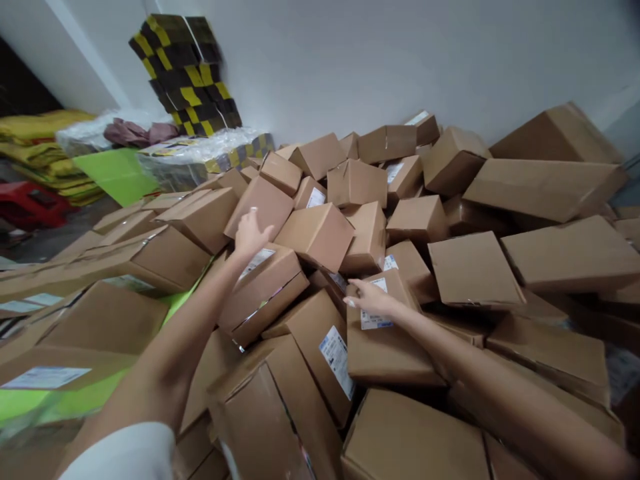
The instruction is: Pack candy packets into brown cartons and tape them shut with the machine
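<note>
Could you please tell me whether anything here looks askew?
Yes, many of the cardboard boxes look askew: they lie in a jumbled heap before the wall, tipped at different angles rather than stacked squarely.

Pale grey wall (400, 60) stood behind, plain and smooth, with lighter strip (83, 47) at left. Dark area (23, 83) filled upper left corner. Grey floor (37, 245) showed in small part, near red plastic stool (33, 203). Yellow sack-like bundles (37, 157) were piled beyond stool. Tall black-and-yellow stack (187, 73) with white straps stood before wall. Light was soft, rather dim.
</note>
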The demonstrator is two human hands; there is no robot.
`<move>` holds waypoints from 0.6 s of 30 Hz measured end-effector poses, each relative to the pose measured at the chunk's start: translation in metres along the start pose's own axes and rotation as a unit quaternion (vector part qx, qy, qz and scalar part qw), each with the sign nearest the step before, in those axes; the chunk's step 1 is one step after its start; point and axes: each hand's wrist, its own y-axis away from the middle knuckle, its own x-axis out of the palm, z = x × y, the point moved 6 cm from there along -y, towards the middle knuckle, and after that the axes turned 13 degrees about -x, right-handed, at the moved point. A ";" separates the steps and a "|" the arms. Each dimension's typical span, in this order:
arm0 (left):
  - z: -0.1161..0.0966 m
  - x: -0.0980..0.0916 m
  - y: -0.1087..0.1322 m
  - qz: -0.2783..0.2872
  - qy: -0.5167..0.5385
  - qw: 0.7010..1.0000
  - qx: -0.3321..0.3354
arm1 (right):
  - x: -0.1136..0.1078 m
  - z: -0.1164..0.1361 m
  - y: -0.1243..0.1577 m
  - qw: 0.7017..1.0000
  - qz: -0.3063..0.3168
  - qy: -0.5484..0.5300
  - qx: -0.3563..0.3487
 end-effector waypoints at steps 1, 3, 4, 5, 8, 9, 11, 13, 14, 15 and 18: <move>0.018 -0.004 -0.010 -0.015 -0.039 0.998 -0.041 | -0.003 -0.003 0.011 1.000 0.003 0.019 -0.020; 0.054 -0.002 -0.020 0.007 -0.084 0.990 -0.114 | -0.005 -0.004 0.025 0.997 -0.001 0.042 -0.070; 0.067 0.002 -0.020 0.033 -0.092 0.987 -0.129 | -0.005 -0.001 0.029 0.994 0.004 0.045 -0.096; 0.076 0.006 -0.018 0.061 -0.095 0.985 -0.130 | -0.003 0.002 0.031 0.992 0.018 0.047 -0.115; 0.083 0.013 -0.009 0.117 -0.100 0.981 -0.117 | 0.002 0.015 0.028 0.986 0.069 0.074 -0.135; 0.081 0.012 -0.006 0.113 -0.104 0.981 -0.118 | 0.002 0.019 0.027 0.984 0.070 0.090 -0.136; 0.070 0.006 -0.004 0.066 -0.109 0.986 -0.109 | -0.001 0.025 0.027 0.981 0.058 0.126 -0.135; 0.049 0.005 0.000 0.023 -0.087 0.993 -0.080 | -0.004 0.032 0.029 0.976 0.054 0.164 -0.131; 0.036 0.009 0.004 0.019 -0.065 0.996 -0.056 | -0.005 0.035 0.031 0.973 0.054 0.184 -0.126; 0.021 0.016 0.010 0.028 -0.043 0.998 -0.025 | -0.007 0.038 0.033 0.971 0.051 0.200 -0.122; -0.029 0.044 0.039 0.083 -0.010 0.994 0.075 | -0.026 0.043 0.037 0.967 -0.015 0.227 -0.114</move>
